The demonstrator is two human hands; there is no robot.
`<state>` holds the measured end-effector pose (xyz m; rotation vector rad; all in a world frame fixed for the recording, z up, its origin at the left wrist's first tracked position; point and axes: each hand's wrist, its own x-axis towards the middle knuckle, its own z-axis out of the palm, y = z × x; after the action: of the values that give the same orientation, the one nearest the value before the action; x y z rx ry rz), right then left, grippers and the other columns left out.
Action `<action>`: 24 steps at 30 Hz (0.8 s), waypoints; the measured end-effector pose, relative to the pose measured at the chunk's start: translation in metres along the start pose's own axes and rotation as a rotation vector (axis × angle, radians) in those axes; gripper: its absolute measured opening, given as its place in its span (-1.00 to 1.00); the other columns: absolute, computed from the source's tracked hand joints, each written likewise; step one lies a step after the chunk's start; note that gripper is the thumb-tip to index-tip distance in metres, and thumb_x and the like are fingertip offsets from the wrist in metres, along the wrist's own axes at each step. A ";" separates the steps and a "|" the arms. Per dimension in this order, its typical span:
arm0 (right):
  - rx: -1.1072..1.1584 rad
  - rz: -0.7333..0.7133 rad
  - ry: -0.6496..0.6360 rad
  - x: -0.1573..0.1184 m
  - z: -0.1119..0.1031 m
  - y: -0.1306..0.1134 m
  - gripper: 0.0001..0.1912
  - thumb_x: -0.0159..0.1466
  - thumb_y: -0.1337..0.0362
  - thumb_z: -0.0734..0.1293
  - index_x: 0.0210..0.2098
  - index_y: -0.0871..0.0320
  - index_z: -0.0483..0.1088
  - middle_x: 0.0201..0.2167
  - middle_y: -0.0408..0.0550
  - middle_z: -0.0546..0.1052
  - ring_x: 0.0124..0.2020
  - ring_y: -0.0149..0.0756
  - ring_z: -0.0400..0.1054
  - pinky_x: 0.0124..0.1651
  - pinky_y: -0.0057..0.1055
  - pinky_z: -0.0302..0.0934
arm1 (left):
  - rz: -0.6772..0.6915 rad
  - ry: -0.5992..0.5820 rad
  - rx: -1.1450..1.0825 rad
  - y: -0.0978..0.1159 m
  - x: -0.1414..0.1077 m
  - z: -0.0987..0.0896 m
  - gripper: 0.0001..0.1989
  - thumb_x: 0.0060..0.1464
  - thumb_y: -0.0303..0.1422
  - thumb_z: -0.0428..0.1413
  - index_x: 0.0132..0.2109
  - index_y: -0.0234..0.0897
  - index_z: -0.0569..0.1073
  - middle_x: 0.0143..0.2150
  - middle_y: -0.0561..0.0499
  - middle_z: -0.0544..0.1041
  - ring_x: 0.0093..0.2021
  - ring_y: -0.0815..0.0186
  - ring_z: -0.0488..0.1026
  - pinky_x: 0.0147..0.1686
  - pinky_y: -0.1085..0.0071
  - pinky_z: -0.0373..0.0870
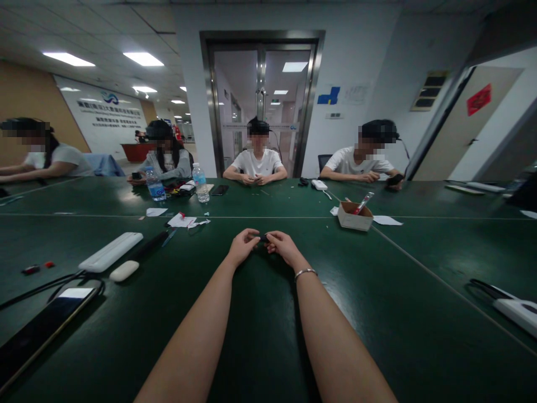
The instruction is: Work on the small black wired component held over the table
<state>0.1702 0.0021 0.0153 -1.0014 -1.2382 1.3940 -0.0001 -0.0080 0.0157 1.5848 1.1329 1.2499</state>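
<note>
My left hand (244, 246) and my right hand (283, 247) meet just over the green table (268, 313), straight ahead of me. Between them is a small dark object (263, 238), gripped at its left end by my left fingers and at its right end by my right thumb and fingers. It is too small and too covered to tell its kind. A bracelet (306, 273) circles my right wrist.
To my left lie a phone (46, 330), a white power strip (111, 252) and a white rounded case (125, 271). Paper scraps (182, 220) and a small open box (355, 217) lie farther off. Water bottles (201, 183) stand beyond. Several people sit across the table.
</note>
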 end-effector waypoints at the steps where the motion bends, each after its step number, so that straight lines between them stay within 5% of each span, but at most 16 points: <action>1: -0.002 -0.003 -0.007 0.000 0.000 0.000 -0.77 0.14 0.25 0.41 -0.26 0.26 0.42 -0.57 -0.11 0.49 -0.61 -0.49 0.33 -0.54 -0.55 0.26 | -0.024 -0.005 -0.010 0.001 0.000 0.000 -0.71 0.02 -0.24 0.12 -0.14 -0.33 0.46 -0.42 0.01 0.46 -0.45 0.40 0.41 -0.47 0.49 0.36; 3: -0.001 -0.004 -0.009 0.001 0.000 0.001 -0.76 0.13 0.25 0.42 -0.27 0.27 0.42 -0.57 -0.11 0.49 -0.61 -0.50 0.33 -0.54 -0.56 0.25 | -0.068 0.003 -0.002 0.003 -0.001 0.002 -0.71 0.07 -0.21 0.07 -0.17 -0.34 0.45 -0.45 0.02 0.45 -0.48 0.40 0.40 -0.50 0.50 0.35; 8: 0.009 0.007 0.013 0.002 0.000 0.002 -0.76 0.13 0.25 0.41 -0.27 0.27 0.40 -0.60 -0.12 0.48 -0.64 -0.50 0.32 -0.55 -0.56 0.23 | -0.024 0.031 0.053 0.005 -0.002 0.002 -0.63 -0.08 -0.29 0.19 -0.06 -0.26 0.44 -0.17 -0.05 0.48 -0.37 0.38 0.42 -0.50 0.51 0.37; 14: 0.009 0.006 0.000 0.002 0.000 0.001 -0.74 0.11 0.23 0.44 -0.28 0.26 0.42 -0.59 -0.12 0.49 -0.63 -0.50 0.32 -0.56 -0.56 0.24 | -0.074 0.023 0.001 -0.001 0.001 0.002 -0.70 0.08 -0.20 0.05 -0.14 -0.32 0.45 -0.43 0.01 0.45 -0.49 0.41 0.39 -0.53 0.50 0.33; 19: 0.002 0.007 0.019 0.001 0.000 0.001 -0.79 0.15 0.27 0.41 -0.26 0.27 0.41 -0.58 -0.10 0.50 -0.63 -0.49 0.34 -0.55 -0.56 0.26 | -0.003 0.024 0.032 0.003 -0.001 0.001 -0.63 -0.06 -0.29 0.19 -0.05 -0.25 0.44 -0.17 -0.05 0.48 -0.34 0.36 0.43 -0.48 0.50 0.38; 24: 0.006 -0.002 0.007 0.002 -0.001 0.002 -0.81 0.16 0.28 0.40 -0.27 0.26 0.42 -0.57 -0.10 0.50 -0.62 -0.49 0.34 -0.54 -0.55 0.27 | -0.056 0.013 0.004 0.003 -0.002 0.001 -0.71 0.07 -0.22 0.07 -0.12 -0.29 0.46 -0.38 0.00 0.47 -0.43 0.38 0.41 -0.50 0.52 0.36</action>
<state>0.1701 0.0041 0.0129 -0.9999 -1.2293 1.3912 0.0007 -0.0105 0.0179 1.5398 1.1804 1.2235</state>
